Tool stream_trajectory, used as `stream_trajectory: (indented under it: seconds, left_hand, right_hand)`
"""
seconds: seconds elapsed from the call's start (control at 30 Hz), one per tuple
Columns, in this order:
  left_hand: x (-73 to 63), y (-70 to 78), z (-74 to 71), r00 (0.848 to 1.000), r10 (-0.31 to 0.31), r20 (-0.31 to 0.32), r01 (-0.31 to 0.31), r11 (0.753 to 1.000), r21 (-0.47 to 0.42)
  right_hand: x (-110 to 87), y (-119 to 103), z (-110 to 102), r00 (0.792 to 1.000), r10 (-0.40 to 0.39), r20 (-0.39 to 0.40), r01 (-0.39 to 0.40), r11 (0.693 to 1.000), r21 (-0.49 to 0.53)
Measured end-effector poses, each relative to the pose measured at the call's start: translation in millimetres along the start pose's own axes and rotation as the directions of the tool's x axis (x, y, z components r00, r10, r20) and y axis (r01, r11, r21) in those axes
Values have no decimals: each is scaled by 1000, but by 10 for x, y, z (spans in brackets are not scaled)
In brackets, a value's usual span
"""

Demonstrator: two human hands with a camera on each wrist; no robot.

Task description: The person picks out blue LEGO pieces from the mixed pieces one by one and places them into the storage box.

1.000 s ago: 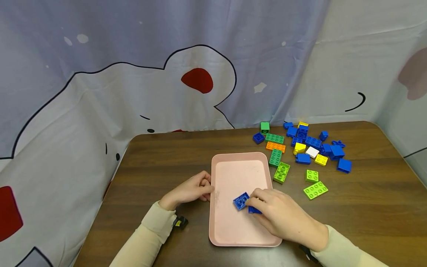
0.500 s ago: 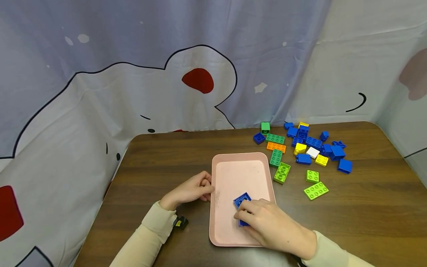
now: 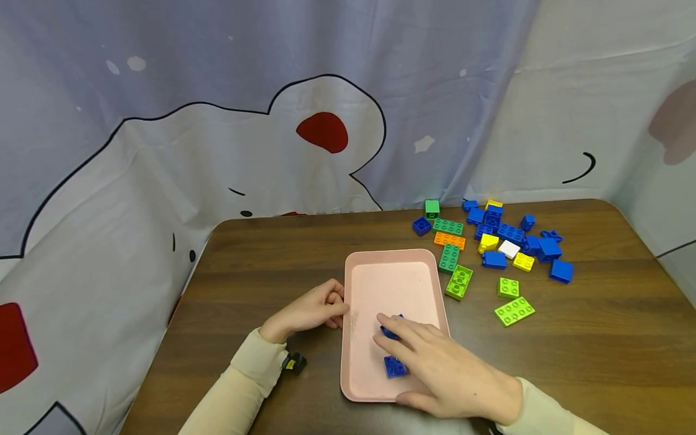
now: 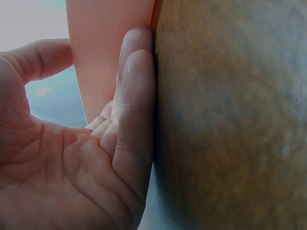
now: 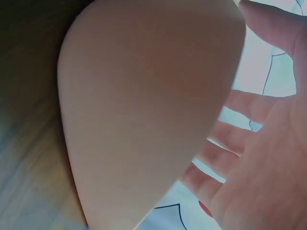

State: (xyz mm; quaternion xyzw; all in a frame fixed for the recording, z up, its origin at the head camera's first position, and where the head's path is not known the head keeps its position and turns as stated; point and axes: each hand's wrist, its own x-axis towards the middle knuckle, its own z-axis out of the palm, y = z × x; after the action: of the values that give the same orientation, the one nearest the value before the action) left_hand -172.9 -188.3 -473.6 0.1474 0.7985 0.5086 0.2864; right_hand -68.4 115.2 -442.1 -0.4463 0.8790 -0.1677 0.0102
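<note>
A shallow pink tray (image 3: 391, 272) lies on the wooden table. My left hand (image 3: 312, 308) holds its left side, thumb at the rim; in the left wrist view the fingers (image 4: 136, 96) lie low along the outer wall. Over the tray's near right part my right hand (image 3: 446, 368) is spread, fingers apart. Below its index and middle fingers sits a blue toy brick (image 3: 395, 367), studs up. Another blue brick (image 3: 389, 333) is mostly hidden behind the fingers. In the right wrist view the tray's wall (image 5: 144, 105) hides the fingertips.
Right of the tray lie light green bricks (image 3: 515, 311) and dark green ones (image 3: 449, 258), with an orange brick (image 3: 449, 240). Farther back are several blue bricks (image 3: 510, 233), some yellow ones (image 3: 524, 261) and a white one (image 3: 509, 249). A printed curtain (image 3: 217, 151) hangs behind the table (image 3: 261, 260).
My right hand has moved a blue brick left and toward the tray's near end and let go of it. Its fingers have spread. The left hand stays at the tray's side.
</note>
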Motion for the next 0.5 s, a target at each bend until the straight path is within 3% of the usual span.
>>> stream_trajectory:
  seconds: [0.23,0.5]
  left_hand:
    - [2,12,10,1000,-6,1,6,1000,3]
    - [3,13,-4,1000,-11,0,11,1000,14]
  right_hand:
    - [-57,81,-72,998,10,-65,-12,1000,-24]
    - [-173,260,-203,991,79,-105,-83,996,-40]
